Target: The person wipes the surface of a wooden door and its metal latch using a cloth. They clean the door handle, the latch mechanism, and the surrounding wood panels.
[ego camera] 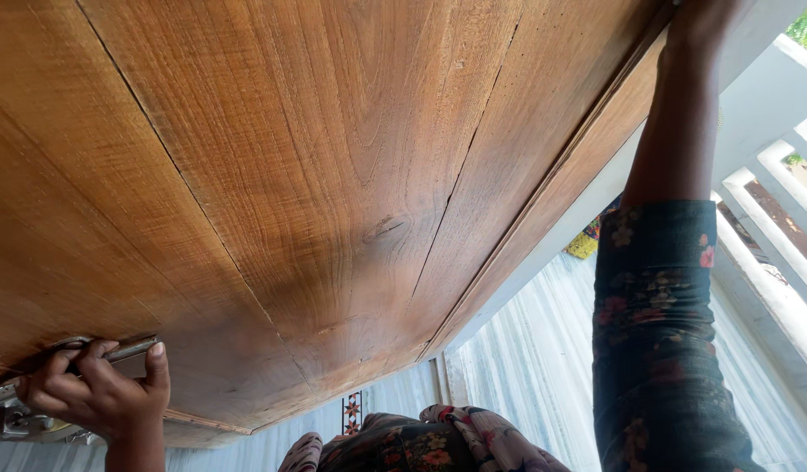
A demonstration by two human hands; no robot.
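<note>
Both hands on wooden door — left hand grip around metal handle.

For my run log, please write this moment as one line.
left hand: grips metal door handle | right hand: raised on wooden door edge, fingers hidden | floor: white marble

A home's entrance: a wooden door, pale marble floor, and white railing at right.
</note>
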